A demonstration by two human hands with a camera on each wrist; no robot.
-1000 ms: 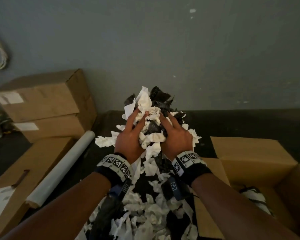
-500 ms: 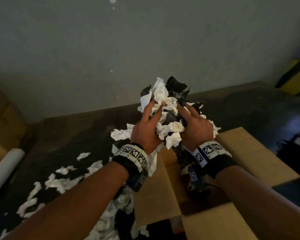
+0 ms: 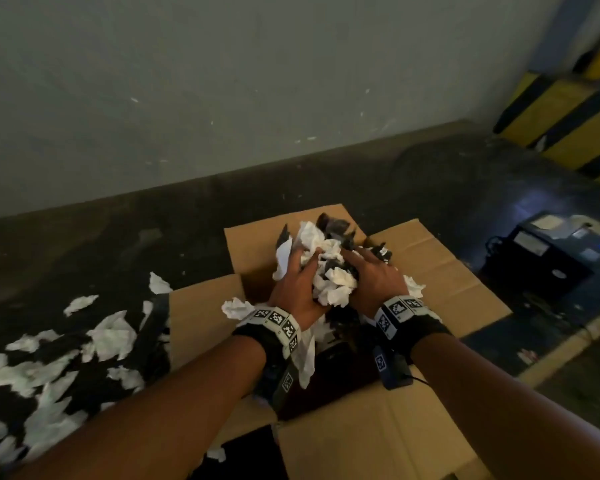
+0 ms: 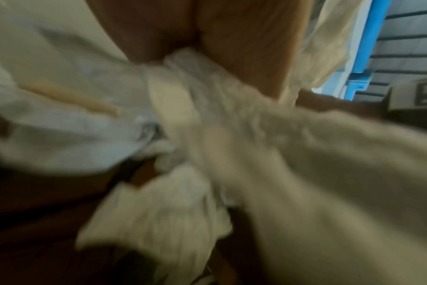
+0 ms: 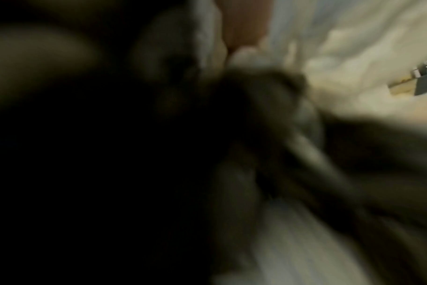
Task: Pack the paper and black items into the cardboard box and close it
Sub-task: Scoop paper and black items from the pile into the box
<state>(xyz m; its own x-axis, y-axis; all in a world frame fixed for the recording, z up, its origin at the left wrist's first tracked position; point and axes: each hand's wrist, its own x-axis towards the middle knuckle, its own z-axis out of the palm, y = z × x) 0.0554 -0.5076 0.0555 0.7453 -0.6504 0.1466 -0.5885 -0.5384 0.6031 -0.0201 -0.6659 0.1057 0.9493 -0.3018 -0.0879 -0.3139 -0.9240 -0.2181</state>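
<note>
Between my two hands I hold a bundle of crumpled white paper and black pieces (image 3: 329, 271) just above the open cardboard box (image 3: 440, 271). My left hand (image 3: 297, 284) cups its left side and my right hand (image 3: 373, 278) its right side, fingers curved round it. The box's flaps are spread flat on the floor, and its dark inside holds some paper under my wrists. More loose white paper and black pieces (image 3: 111, 337) lie on the floor to the left. The left wrist view is blurred, filled with white paper (image 4: 207, 135). The right wrist view shows only dark blur.
A grey wall (image 3: 257, 81) runs close behind the box. A black device with a blue light (image 3: 548, 254) sits on the floor to the right. Farther back right stands a yellow-and-black striped barrier (image 3: 568, 126). A yellow floor line (image 3: 568, 344) passes the box's right flap.
Both hands have carried the bundle to the right, from over the floor pile to over the open box, and lowered it. The view has swung right with them.
</note>
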